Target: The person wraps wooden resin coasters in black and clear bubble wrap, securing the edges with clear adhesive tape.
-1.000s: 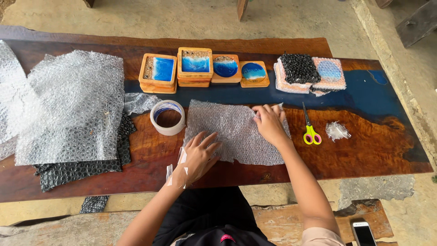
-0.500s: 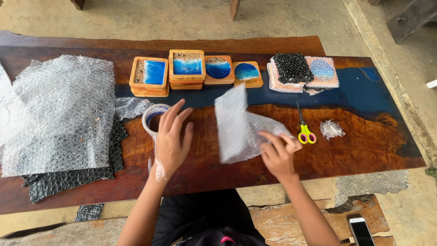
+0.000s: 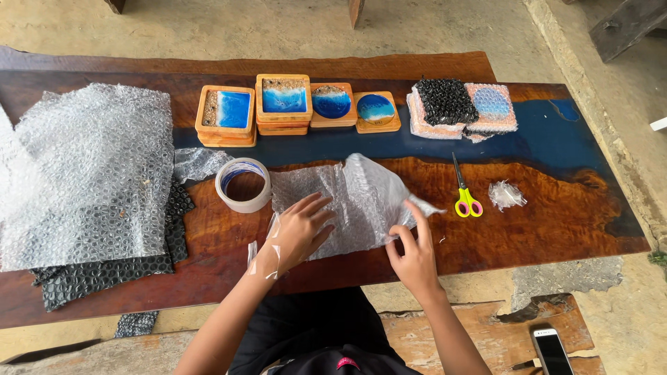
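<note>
Where the long wooden table (image 3: pixel 556 229) with its blue resin streak runs across the view, its left end is cut off by the frame. Left of the tape roll (image 3: pixel 243 185), a big stack of clear bubble wrap sheets (image 3: pixel 90 173) covers a black sheet (image 3: pixel 104 274), of which only edges show. Just right of the tape roll lies the small bubble wrap piece (image 3: pixel 351 201), crumpled, its right part lifted off the wood. Left hand (image 3: pixel 299 229) lies flat on it, fingers spread, pressing, not clutching; strips of tape seem stuck at the wrist, hard to read. Right hand (image 3: pixel 415 253) pinches the piece's right edge between thumb and fingers. Behind the tape roll, a row of wooden coasters (image 3: pixel 285 104) with blue resin tops, some stacked; count in stacks unclear. Farther right of them, wrapped bundles (image 3: pixel 462 107). Well right of the tape roll, yellow-handled scissors (image 3: pixel 464 191), then a small plastic scrap (image 3: pixel 506 194). Phone (image 3: pixel 552 351) low right, partly cut off.
</note>
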